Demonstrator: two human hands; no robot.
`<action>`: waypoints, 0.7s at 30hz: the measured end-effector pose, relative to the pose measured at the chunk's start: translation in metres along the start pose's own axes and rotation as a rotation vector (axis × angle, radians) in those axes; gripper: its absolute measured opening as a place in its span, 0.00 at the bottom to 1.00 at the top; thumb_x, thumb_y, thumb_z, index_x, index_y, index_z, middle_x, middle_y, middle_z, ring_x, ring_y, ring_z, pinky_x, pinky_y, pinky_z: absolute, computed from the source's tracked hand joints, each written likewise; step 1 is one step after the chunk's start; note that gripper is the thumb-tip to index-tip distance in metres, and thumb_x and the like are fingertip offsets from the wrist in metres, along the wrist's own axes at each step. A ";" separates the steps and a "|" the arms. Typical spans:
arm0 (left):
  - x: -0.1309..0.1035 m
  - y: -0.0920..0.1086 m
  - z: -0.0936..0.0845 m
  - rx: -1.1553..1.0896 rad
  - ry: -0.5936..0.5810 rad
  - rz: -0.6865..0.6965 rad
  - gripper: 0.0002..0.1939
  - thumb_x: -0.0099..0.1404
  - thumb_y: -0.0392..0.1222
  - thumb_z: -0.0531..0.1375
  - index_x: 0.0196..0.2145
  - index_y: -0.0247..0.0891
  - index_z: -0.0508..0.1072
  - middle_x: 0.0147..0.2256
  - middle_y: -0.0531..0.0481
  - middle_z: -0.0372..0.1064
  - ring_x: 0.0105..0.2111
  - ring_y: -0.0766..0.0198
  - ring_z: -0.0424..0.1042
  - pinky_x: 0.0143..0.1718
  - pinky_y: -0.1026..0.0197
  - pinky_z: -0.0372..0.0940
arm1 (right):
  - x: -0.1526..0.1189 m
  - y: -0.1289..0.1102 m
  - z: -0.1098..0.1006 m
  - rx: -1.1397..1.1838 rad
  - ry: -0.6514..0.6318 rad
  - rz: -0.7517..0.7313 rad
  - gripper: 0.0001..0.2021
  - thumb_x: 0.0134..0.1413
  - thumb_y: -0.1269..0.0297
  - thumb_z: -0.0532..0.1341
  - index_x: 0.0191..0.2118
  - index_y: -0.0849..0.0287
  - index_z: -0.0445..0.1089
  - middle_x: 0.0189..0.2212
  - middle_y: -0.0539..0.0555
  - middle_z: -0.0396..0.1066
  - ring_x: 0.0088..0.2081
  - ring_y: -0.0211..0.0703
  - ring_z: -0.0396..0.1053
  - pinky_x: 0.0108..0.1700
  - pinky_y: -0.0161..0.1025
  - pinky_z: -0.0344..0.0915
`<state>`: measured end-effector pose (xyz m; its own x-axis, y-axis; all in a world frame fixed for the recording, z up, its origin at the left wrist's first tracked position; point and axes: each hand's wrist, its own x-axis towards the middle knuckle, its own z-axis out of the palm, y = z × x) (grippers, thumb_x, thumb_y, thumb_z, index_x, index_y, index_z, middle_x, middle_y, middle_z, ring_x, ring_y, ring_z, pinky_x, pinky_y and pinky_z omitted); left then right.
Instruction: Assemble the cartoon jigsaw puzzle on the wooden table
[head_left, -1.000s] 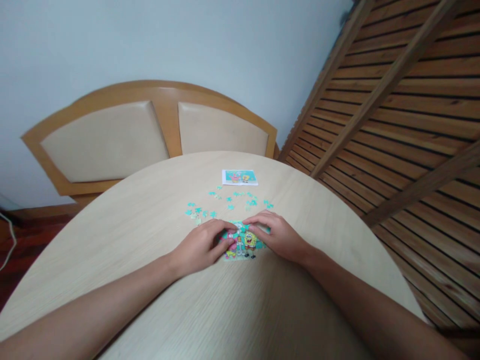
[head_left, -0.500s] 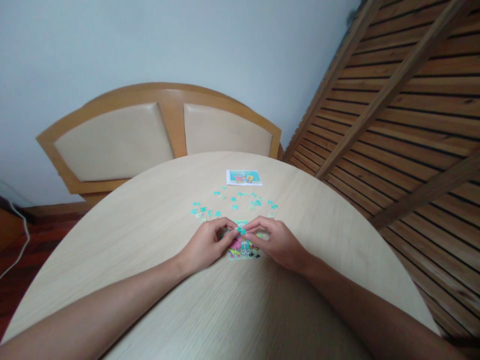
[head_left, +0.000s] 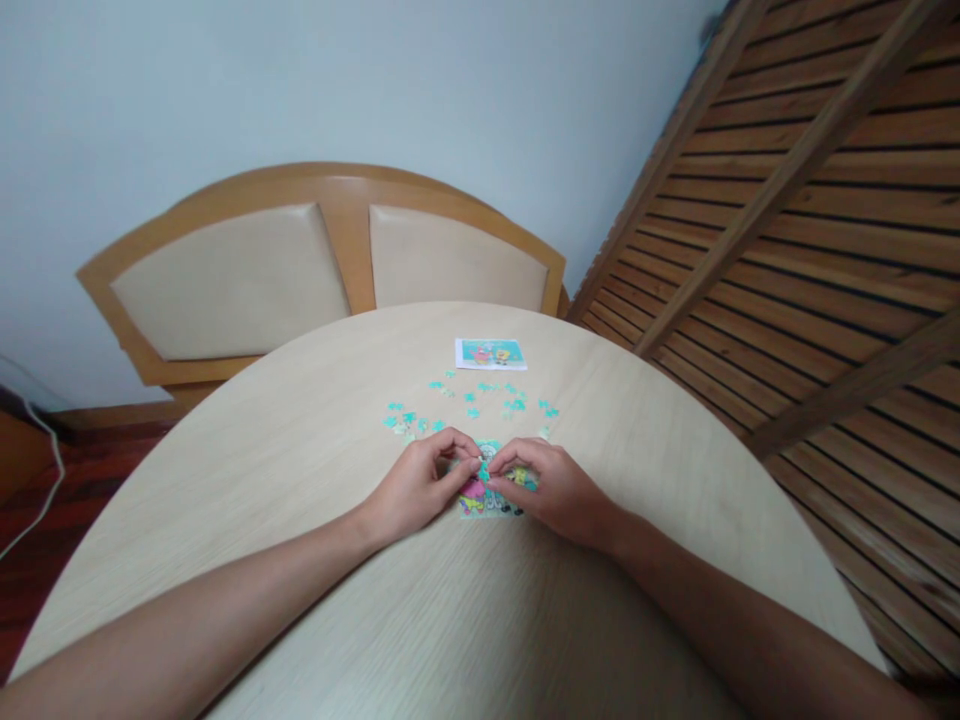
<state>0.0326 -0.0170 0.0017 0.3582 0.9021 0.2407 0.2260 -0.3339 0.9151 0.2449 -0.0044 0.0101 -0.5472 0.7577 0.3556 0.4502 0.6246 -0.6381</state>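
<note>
A partly joined jigsaw puzzle (head_left: 491,503) with pink, yellow and teal figures lies flat on the table under my fingertips. From its left side, my left hand (head_left: 424,482) pinches a small teal piece (head_left: 483,468) over the puzzle's upper middle. My right hand (head_left: 551,487) is at the right side, thumb and fingertips close together near the same piece; whether they hold anything is too small to tell. Both hands cover parts of the puzzle. Several loose teal pieces (head_left: 472,411) are scattered just beyond the hands.
A printed picture card (head_left: 491,354) lies behind the loose pieces on the round wooden table (head_left: 300,430). Beyond the table's far edge stands a bench back with cream panels (head_left: 232,285). Wooden slats (head_left: 840,230) rise at the right, and a white cable hangs at the left.
My right fingertips have shifted slightly and parted a little from the left ones. The teal piece now sits lower between the fingers and shows less. The whole view has moved slightly.
</note>
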 end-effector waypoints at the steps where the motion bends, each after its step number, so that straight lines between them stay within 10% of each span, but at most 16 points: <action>1: 0.000 0.000 0.000 0.003 -0.003 0.000 0.09 0.68 0.43 0.58 0.39 0.34 0.72 0.32 0.48 0.73 0.33 0.64 0.72 0.35 0.62 0.68 | 0.000 0.000 0.000 -0.012 0.004 -0.012 0.01 0.58 0.65 0.66 0.36 0.55 0.74 0.34 0.51 0.78 0.39 0.44 0.75 0.47 0.43 0.66; 21: -0.001 0.000 0.000 -0.060 -0.062 0.006 0.11 0.68 0.45 0.62 0.41 0.34 0.72 0.33 0.48 0.74 0.34 0.62 0.73 0.37 0.60 0.67 | 0.002 -0.001 -0.001 0.056 0.054 0.015 0.04 0.57 0.66 0.66 0.39 0.54 0.77 0.36 0.52 0.80 0.39 0.43 0.76 0.45 0.40 0.69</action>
<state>0.0323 -0.0181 0.0018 0.4154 0.8808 0.2274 0.1698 -0.3206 0.9319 0.2444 -0.0031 0.0123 -0.5013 0.7768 0.3813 0.4165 0.6028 -0.6805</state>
